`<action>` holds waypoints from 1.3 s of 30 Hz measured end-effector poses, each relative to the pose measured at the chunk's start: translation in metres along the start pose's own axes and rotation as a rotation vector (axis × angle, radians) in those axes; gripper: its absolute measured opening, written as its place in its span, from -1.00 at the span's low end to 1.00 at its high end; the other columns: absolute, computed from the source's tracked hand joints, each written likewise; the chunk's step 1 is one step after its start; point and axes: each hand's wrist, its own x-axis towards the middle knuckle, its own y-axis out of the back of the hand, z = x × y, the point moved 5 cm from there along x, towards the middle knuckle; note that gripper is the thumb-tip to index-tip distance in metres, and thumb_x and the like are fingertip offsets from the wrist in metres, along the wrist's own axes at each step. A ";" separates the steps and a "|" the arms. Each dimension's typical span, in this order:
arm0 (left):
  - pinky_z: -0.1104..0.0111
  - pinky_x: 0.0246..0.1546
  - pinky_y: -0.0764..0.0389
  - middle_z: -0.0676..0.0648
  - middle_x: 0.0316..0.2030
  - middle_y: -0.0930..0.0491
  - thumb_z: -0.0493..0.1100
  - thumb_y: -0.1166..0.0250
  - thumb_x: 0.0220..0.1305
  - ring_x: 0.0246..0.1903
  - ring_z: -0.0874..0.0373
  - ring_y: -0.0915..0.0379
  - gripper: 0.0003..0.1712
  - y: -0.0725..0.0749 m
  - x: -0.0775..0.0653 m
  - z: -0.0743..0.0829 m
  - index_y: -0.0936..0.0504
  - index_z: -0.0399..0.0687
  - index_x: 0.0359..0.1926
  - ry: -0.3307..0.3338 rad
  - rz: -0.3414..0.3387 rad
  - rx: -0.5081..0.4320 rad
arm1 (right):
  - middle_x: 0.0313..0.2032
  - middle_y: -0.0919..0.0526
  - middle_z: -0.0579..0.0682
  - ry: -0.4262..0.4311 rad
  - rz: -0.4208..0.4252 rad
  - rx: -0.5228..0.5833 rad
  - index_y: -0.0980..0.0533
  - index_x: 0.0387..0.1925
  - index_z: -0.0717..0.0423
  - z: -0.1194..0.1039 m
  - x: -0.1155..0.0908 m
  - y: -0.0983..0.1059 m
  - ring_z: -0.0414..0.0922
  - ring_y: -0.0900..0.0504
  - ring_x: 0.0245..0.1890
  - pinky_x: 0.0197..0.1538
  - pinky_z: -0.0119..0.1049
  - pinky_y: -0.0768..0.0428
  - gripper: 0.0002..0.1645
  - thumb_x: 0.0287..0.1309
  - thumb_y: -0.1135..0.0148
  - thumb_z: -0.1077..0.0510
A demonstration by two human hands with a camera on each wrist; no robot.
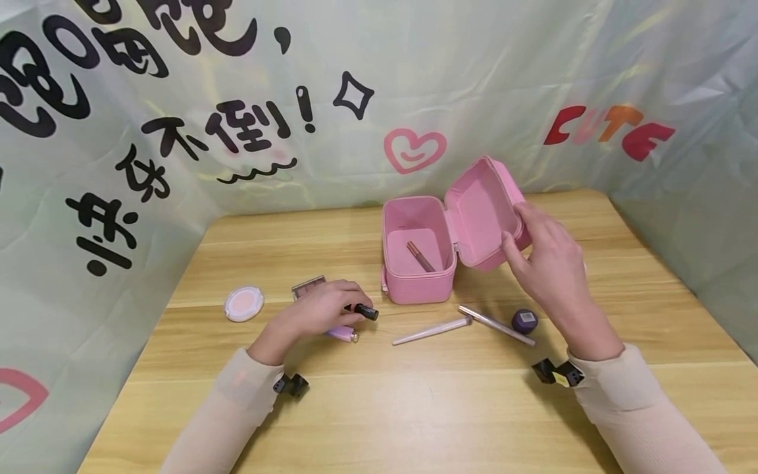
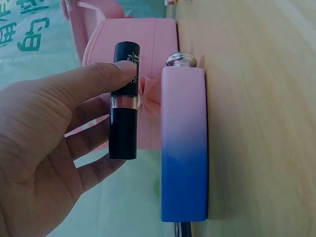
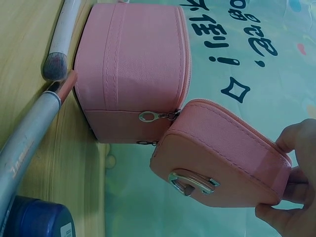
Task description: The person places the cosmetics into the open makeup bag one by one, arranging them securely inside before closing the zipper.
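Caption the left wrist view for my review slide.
Left hand holding a black lipstick tube, with a pink-to-blue tube and pink cosmetic case nearby.

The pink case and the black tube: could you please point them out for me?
Pink case (image 1: 420,289), head view, on its front wall.
Black tube (image 2: 124,102), left wrist view, on its middle band.

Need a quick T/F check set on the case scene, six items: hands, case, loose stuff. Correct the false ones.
1. The right hand holds the lid of the pink case. True.
2. The case is zipped shut. False: its lid is open.
3. The left hand holds a black tube. True.
4. The black tube lies inside the case. False: a slim brown tube does.
5. In the head view, the round disc lies left of the case. True.
6. The disc touches the left hand. False: they are apart.
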 end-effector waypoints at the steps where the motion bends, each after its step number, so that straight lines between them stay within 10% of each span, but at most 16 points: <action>1: 0.35 -0.11 -0.60 0.12 -0.14 -0.61 -0.13 -0.36 0.29 -0.14 0.26 -0.52 -0.80 0.001 0.000 0.000 -0.70 0.06 -0.06 0.008 0.000 0.002 | 0.11 -0.55 0.30 0.000 0.000 0.002 -0.44 0.22 0.22 0.000 0.000 0.000 0.30 -0.55 -0.01 -0.11 0.34 -0.51 -0.44 0.19 -0.26 0.17; 20: 0.31 -0.10 -0.60 0.04 -0.18 -0.60 -0.25 -0.45 0.16 -0.17 0.18 -0.53 -0.77 0.056 0.031 0.016 -0.69 -0.05 -0.13 -0.138 0.165 0.096 | 0.12 -0.55 0.28 0.045 0.033 0.008 -0.46 0.21 0.23 -0.003 0.001 0.001 0.28 -0.54 0.05 -0.06 0.33 -0.53 -0.43 0.14 -0.29 0.20; 39: 0.34 -0.20 -0.53 0.03 -0.22 -0.53 -0.33 -0.36 0.15 -0.27 0.17 -0.44 -0.70 0.070 0.097 0.022 -0.67 -0.01 -0.07 -0.177 0.071 0.171 | 0.12 -0.56 0.28 0.072 0.048 -0.007 -0.48 0.20 0.24 -0.001 0.000 0.000 0.28 -0.52 0.10 -0.02 0.31 -0.53 -0.43 0.13 -0.27 0.18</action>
